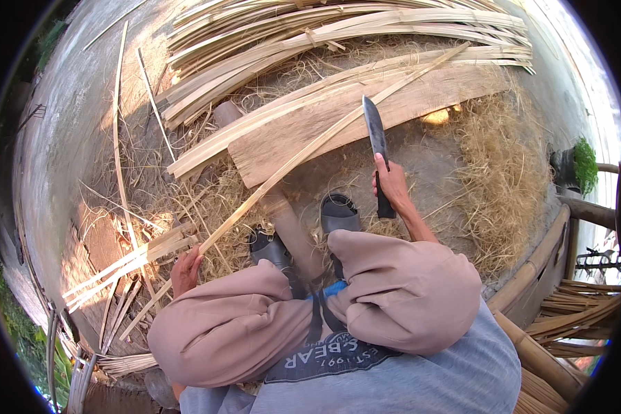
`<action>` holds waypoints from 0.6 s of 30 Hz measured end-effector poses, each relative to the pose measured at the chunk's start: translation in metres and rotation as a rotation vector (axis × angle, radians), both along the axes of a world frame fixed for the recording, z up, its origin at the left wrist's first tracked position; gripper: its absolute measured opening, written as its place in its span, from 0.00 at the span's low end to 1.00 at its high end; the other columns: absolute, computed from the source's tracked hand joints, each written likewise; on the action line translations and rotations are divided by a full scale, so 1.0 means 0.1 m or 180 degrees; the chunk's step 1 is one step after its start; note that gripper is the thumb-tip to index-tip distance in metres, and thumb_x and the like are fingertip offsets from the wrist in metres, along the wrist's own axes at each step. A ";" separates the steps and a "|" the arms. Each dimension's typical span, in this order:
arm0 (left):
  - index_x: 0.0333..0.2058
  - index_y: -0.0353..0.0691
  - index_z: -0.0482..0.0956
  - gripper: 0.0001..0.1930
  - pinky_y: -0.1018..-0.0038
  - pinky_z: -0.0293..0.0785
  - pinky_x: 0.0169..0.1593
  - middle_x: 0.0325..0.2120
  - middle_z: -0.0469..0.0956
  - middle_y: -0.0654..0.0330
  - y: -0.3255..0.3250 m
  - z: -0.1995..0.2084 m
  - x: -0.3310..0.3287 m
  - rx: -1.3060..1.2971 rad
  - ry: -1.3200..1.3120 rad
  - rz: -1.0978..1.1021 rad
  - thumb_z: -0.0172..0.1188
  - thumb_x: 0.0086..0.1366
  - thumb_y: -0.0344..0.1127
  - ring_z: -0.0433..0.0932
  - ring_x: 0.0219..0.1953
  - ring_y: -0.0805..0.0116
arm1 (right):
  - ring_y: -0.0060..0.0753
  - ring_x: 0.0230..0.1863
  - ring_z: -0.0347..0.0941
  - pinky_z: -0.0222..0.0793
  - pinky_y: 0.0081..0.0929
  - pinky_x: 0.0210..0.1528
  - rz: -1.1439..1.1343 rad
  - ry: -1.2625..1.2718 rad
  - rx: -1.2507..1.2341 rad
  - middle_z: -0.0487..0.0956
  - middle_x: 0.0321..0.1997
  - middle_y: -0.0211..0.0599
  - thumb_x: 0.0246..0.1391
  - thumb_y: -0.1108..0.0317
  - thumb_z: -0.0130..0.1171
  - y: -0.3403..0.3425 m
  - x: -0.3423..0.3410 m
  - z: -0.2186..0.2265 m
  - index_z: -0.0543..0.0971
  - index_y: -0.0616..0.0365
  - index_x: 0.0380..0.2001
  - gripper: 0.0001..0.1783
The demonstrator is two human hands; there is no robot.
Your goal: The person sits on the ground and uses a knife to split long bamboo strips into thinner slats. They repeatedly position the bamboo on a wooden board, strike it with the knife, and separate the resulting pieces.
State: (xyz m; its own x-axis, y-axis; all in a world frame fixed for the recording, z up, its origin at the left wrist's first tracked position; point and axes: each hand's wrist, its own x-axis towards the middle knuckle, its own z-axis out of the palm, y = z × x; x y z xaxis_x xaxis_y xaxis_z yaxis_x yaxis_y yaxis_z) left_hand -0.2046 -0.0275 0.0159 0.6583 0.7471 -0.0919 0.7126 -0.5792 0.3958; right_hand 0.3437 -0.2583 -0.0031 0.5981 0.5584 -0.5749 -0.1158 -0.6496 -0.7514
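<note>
- while the right hand (392,181) is wrapped around the dark handle of a long-bladed knife (375,127), blade pointing to the top of the frame, the left hand (185,271), left of centre and low, has its fingers closed on a long pale strip (310,150).
- that strip slants from the lower left up to the upper right, crossing over a wide plank (269,157); whether it touches the wood along the way, i can't tell.
- the knife's tip overlaps the strip in my view, and i can't say whether they meet.
- pale lettering runs over a dark band (331,359) on the grey-blue shirt (428,379) at bottom centre, partly lost in the folds.
- the left forearm is mostly hidden behind the knee of the pinkish trousers (414,297).
- a round log (283,217) near the centre looks blurred; its top end goes under the plank.
- of the dark sandals (339,214), the left one is partly covered by trouser cloth.
- stacked strips (352,31) are cut off by the top edge, above curly shavings (507,186) at right.
- something thin and dark (600,262) at the far right is too small to make out.
</note>
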 end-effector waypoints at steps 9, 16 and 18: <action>0.60 0.50 0.81 0.18 0.63 0.70 0.37 0.28 0.70 0.54 -0.12 0.18 0.50 -0.0411 0.0125 0.0290 0.61 0.73 0.42 0.74 0.31 0.55 | 0.24 0.16 0.72 0.70 0.29 0.20 0.0676 -0.0234 0.0021 0.74 0.16 0.33 0.72 0.41 0.52 0.11 -0.46 -0.02 0.75 0.63 0.25 0.34; 0.57 0.46 0.83 0.18 0.64 0.69 0.37 0.27 0.72 0.53 -0.09 0.00 0.73 -0.0301 -0.0174 0.0219 0.63 0.72 0.41 0.74 0.30 0.54 | 0.24 0.17 0.73 0.71 0.26 0.21 0.0327 0.0229 0.0142 0.75 0.18 0.33 0.71 0.40 0.52 0.12 -0.45 -0.08 0.76 0.62 0.26 0.34; 0.58 0.47 0.83 0.18 0.63 0.69 0.36 0.27 0.72 0.54 -0.10 -0.03 0.81 -0.0317 -0.0234 0.0188 0.63 0.72 0.43 0.74 0.30 0.54 | 0.23 0.17 0.73 0.70 0.26 0.21 0.0716 -0.0022 0.0030 0.75 0.17 0.32 0.71 0.40 0.53 0.15 -0.39 -0.02 0.76 0.63 0.26 0.33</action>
State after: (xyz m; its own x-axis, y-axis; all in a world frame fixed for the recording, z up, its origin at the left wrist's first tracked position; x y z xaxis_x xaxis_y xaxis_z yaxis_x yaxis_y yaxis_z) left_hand -0.1232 -0.0372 0.0132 0.6212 0.7744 -0.1205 0.7112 -0.4924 0.5017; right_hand 0.3048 -0.2437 -0.0052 0.4618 0.6834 -0.5654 0.0362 -0.6514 -0.7578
